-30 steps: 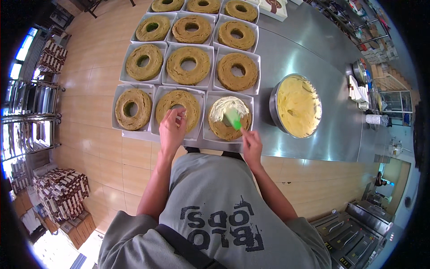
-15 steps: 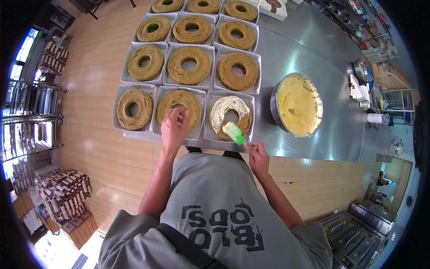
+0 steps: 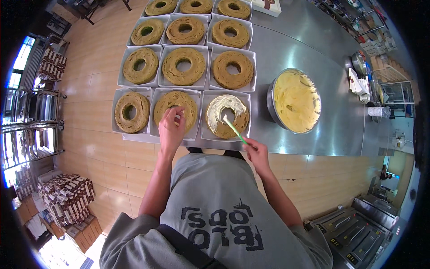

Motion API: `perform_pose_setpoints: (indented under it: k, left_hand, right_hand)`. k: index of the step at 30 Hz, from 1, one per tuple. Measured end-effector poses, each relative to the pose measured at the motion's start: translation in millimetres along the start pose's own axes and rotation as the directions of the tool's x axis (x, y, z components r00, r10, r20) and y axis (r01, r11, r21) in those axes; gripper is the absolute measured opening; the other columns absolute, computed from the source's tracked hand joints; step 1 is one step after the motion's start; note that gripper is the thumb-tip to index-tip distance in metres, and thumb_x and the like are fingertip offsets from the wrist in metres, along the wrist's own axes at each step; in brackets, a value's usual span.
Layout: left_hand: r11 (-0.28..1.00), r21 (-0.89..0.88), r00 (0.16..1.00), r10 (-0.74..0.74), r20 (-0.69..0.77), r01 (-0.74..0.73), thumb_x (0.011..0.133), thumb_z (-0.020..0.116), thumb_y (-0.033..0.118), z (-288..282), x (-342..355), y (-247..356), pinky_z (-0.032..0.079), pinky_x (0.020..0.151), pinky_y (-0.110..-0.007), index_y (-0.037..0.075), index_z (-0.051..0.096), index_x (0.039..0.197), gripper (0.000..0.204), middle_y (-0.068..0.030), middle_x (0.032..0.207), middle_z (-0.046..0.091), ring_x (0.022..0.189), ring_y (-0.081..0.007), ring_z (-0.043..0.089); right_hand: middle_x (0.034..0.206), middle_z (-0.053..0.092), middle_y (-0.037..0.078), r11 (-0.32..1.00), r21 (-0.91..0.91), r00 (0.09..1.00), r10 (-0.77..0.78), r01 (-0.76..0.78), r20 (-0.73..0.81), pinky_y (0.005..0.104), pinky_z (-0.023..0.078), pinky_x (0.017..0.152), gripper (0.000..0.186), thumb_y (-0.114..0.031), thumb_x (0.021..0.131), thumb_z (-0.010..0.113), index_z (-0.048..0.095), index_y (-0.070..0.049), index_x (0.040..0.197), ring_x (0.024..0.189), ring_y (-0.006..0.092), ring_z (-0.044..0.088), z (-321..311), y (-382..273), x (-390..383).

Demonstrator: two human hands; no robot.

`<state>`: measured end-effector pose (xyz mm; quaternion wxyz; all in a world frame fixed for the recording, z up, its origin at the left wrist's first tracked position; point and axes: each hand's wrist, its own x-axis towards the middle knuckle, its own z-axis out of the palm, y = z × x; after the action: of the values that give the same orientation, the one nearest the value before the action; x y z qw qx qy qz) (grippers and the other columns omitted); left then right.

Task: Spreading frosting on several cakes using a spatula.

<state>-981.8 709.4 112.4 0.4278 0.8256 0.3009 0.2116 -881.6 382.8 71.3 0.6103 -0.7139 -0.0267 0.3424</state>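
A green-handled spatula (image 3: 236, 130) is gripped in my right hand (image 3: 257, 154), fingers wrapped round its handle. Its pale blade meets the inner edge of a ring-shaped cake (image 3: 227, 101) in the front right box. White cream covers that cake's top and left side; its lower right is bare brown. My left hand (image 3: 173, 127) hangs over the plain ring cake (image 3: 191, 107) in the front middle box, fingers curled together; whatever they might hold is hidden. To the right stands a metal bowl (image 3: 271, 107) with pale yellow cream (image 3: 293, 96) inside.
Several more brown ring cakes (image 3: 182, 65) sit in open white boxes in rows on the metal table (image 3: 333, 107). At the far right lie white cartons (image 3: 357, 87). Stacked patterned boxes (image 3: 67, 197) stand on the floor at left, near metal racks (image 3: 31, 119).
The spatula's blade has moved up and left from the ring's lower edge to its inner edge and now appears edge-on. My left hand stays over the middle cake. The view has shifted slightly.
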Motion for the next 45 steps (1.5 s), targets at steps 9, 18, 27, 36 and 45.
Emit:
perform_pose_setpoints:
  k: [9, 18, 27, 36, 45]
  left_hand:
    - [0.999, -0.001, 0.999, 0.036, 0.015, -0.036, 0.089, 0.062, -0.005, 5.7, 3.6, 4.9, 0.047, 0.060, -0.026, 0.001, 0.075, 0.114, 0.028, -0.0054, 0.094, 0.070, 0.068, -0.0145, 0.059]
    - [0.999, -0.036, 0.999, -0.020, 0.028, 0.021, 0.089, 0.062, -0.005, 7.4, 5.6, 15.3, 0.048, 0.061, -0.027, 0.001, 0.075, 0.114, 0.029, -0.0059, 0.094, 0.070, 0.068, -0.0151, 0.058]
    - [1.000, -0.013, 1.000, 0.014, -0.027, -0.014, 0.089, 0.064, -0.003, 2.2, 12.3, 4.4, 0.050, 0.061, -0.028, 0.001, 0.075, 0.111, 0.025, -0.0073, 0.095, 0.071, 0.067, -0.0163, 0.060]
    - [0.999, -0.038, 0.999, -0.007, 0.036, 0.008, 0.089, 0.062, -0.005, 16.3, 20.8, 17.4, 0.048, 0.062, -0.026, 0.001, 0.076, 0.113, 0.028, -0.0060, 0.095, 0.072, 0.068, -0.0141, 0.060]
    - [0.999, -0.052, 0.999, -0.003, 0.050, 0.006, 0.090, 0.063, -0.004, 31.2, 20.1, 11.3, 0.047, 0.060, -0.024, 0.002, 0.076, 0.112, 0.026, -0.0052, 0.094, 0.072, 0.068, -0.0128, 0.059]
  right_hand:
    - [0.076, 0.063, 0.000, 0.931, 0.183, 0.949, 0.305, -0.315, 0.082, 0.0200, 0.032, 0.050, 0.033, -0.001, 0.098, 0.069, 0.074, 0.000, 0.130, 0.056, 0.0051, 0.043, 4.4, -23.2, 26.0]
    - [0.100, 0.067, 0.004, 0.637, -0.558, 0.821, -0.550, 0.532, 0.154, 0.0271, 0.044, 0.064, 0.039, 0.003, 0.095, 0.066, 0.077, -0.010, 0.130, 0.072, 0.0149, 0.056, 18.5, 22.6, 52.5]
    - [0.112, 0.063, 0.007, 0.342, -0.849, 0.828, -0.533, 0.402, 0.177, 0.0322, 0.048, 0.067, 0.038, -0.001, 0.093, 0.064, 0.077, -0.011, 0.127, 0.075, 0.0216, 0.059, -20.7, 7.1, -15.2]
    - [0.086, 0.072, 0.009, 0.990, -0.100, 0.994, 0.101, -0.095, 0.052, 0.0251, 0.044, 0.063, 0.030, -0.003, 0.098, 0.063, 0.077, -0.001, 0.124, 0.065, 0.0122, 0.053, -7.9, 1.1, 28.6]
    - [0.096, 0.068, 0.008, 0.655, -0.691, 0.838, -0.530, 0.308, -0.128, 0.0332, 0.047, 0.065, 0.040, 0.004, 0.088, 0.065, 0.078, -0.008, 0.125, 0.071, 0.0212, 0.057, -47.4, -26.4, 13.9]
